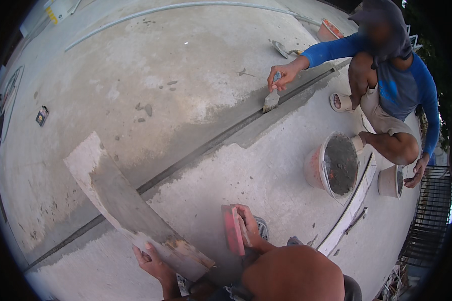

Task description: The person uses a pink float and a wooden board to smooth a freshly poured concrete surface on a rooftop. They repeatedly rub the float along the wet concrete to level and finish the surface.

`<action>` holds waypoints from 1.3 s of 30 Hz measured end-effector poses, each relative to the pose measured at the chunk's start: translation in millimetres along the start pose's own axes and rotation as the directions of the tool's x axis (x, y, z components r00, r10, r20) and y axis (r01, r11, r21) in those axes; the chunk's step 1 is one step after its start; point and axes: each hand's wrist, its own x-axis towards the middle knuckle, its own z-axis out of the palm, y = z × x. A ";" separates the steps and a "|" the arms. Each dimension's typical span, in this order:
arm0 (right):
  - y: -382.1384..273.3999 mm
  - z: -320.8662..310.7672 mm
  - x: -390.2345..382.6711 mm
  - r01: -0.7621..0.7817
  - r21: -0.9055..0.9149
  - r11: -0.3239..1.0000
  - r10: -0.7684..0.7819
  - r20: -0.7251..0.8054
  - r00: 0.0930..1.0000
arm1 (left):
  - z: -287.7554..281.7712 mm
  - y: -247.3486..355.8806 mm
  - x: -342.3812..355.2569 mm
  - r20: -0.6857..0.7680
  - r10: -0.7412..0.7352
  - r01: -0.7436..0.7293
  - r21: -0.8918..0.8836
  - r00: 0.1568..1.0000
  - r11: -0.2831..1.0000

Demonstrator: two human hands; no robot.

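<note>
My left hand grips the near left edge of a long flat board, thumb on top. The board is smeared with wet grey cement and lies slanted across a narrow groove in the concrete floor. Its near end looks splintered. Closed around the handle of a red float, my right hand holds it just right of the board. Its fingertips are partly hidden. Farther off, a co-worker's hand holds a paintbrush with its bristles at the groove's edge.
A bucket of grey mortar stands to the right, with a smaller bucket beyond it. A pale strip lies on the floor nearby. The co-worker squats at the far right. A trowel and a long pipe lie farther away.
</note>
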 end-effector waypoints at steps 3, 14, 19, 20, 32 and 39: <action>-1.0 0.0 1.4 -0.010 -0.022 1.000 0.010 -0.004 1.000 | -3.5 -3.6 0.9 -0.010 -0.026 0.026 -0.009 1.000 1.000; -2.9 2.1 0.8 -0.035 -0.040 0.999 0.034 -0.014 0.999 | -2.7 -1.7 2.6 0.030 -0.023 0.024 -0.048 0.999 0.999; -1.1 3.8 0.5 -0.003 -0.027 1.000 0.002 -0.026 1.000 | -6.4 -7.8 3.5 0.011 -0.024 0.025 -0.059 1.000 0.998; -2.1 3.2 0.5 -0.014 -0.022 1.000 0.013 -0.022 1.000 | -6.2 -7.0 3.1 0.014 -0.032 0.033 -0.054 0.999 0.998; -9.2 1.6 0.5 -0.009 -0.027 1.000 0.009 -0.008 1.000 | 2.2 -0.2 0.8 0.014 -0.022 0.022 -0.040 1.000 0.999; -9.9 1.5 1.2 -0.039 -0.002 0.999 0.039 0.009 0.999 | 2.5 0.1 0.9 0.018 -0.016 0.016 -0.020 1.000 1.000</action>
